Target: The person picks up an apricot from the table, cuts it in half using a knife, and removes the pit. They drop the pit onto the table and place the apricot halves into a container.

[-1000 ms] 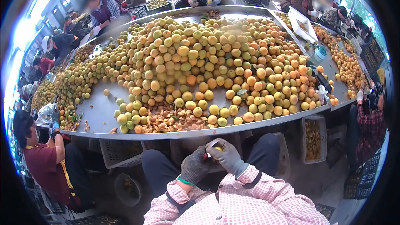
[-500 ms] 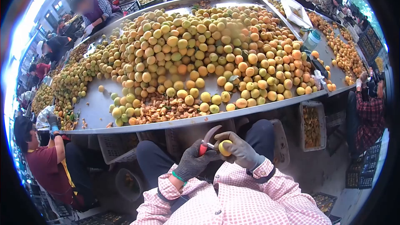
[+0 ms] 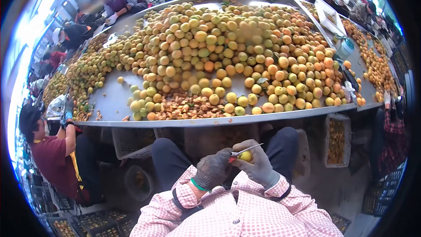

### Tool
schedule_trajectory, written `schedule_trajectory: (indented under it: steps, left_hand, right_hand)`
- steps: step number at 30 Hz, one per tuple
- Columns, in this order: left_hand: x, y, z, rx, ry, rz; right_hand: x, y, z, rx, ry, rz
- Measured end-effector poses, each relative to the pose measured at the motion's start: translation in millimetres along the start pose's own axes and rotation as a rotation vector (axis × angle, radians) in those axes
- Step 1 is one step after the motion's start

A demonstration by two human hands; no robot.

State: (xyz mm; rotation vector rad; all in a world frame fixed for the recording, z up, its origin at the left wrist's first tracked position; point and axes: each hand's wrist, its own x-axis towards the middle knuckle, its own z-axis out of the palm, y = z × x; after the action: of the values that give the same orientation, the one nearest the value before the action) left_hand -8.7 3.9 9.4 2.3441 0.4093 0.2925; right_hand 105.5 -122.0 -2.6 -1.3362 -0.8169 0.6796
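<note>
My left hand (image 3: 212,169), in a dark knitted glove with a green cuff, is closed around a small red-handled knife (image 3: 251,148). Its thin curved blade lies across the top of a yellow apricot (image 3: 245,156). Gripping that apricot is my right hand (image 3: 262,166), in a grey coated glove, its fingers wrapped round the fruit. Both hands meet above my lap. Part of the knife handle is hidden by the left glove. I cannot tell how deep the blade sits.
A metal table (image 3: 175,123) in front bears a large heap of apricots (image 3: 197,39) and a pile of brown apricot stones (image 3: 188,106). Crates (image 3: 131,142) and a bucket (image 3: 138,183) stand below. A person in a maroon shirt (image 3: 51,160) sits at left; others work around.
The knife has swung from pointing upward beside the apricot to lying across it. My left hand has turned and moved right, closer to the right hand. The view has shifted slightly.
</note>
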Motion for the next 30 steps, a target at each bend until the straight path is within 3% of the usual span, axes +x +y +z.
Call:
schedule_trajectory:
  steps: [3,4,5,11,13,14,18,21,22,23,25,27,30]
  left_hand:
    - [-7.5,4.4,-5.0,-0.065,-0.172,-0.074]
    - [-10.4,8.1,-9.0,-0.059,-0.159,-0.087]
    - [-13.1,12.1,-12.4,-0.107,-0.206,-0.067]
    - [-26.4,25.3,-16.6,-0.203,-0.418,-0.172]
    - [-34.8,18.2,-6.9,-0.312,-0.390,-0.109]
    - [-29.2,26.2,-13.3,-0.317,-0.503,-0.212]
    - [-30.9,19.0,-0.5,-0.394,-0.640,-0.220]
    - [-29.4,12.3,8.4,-0.406,-0.547,-0.212]
    - [-28.5,-2.8,27.6,-0.550,-0.272,0.077]
    - [-15.9,3.3,15.9,-0.481,-0.257,0.099]
    - [-0.6,15.0,-2.3,-0.491,-0.309,-0.147]
    - [8.1,18.0,-8.3,-0.387,-0.306,-0.220]
    - [8.5,10.2,-6.8,-0.472,-0.289,-0.152]
  right_hand:
    - [-4.5,3.5,-7.5,-0.049,-0.097,-0.002]
    - [-8.5,0.8,-6.2,0.107,-0.063,0.131]
    - [-7.3,-5.6,-6.8,0.112,-0.077,0.130]
    - [-1.2,-34.9,-15.4,-0.274,-0.266,-0.234]
    - [-2.2,-41.1,-14.6,-0.286,-0.269,-0.227]
    - [-2.0,-42.7,-14.7,-0.304,-0.270,-0.233]
    - [-4.3,-42.1,-19.9,-0.225,-0.249,-0.133]
    - [-4.9,-33.0,-27.7,-0.200,-0.284,-0.060]
    - [-7.0,-27.9,-26.4,0.012,-0.245,0.116]
    - [-3.9,-29.6,-29.1,0.067,-0.235,0.150]
    - [1.8,-47.1,-32.4,0.451,-0.197,0.495]
    - [4.5,-36.7,-35.5,0.306,-0.304,0.213]
    - [4.1,-45.7,-29.4,0.300,-0.295,0.162]
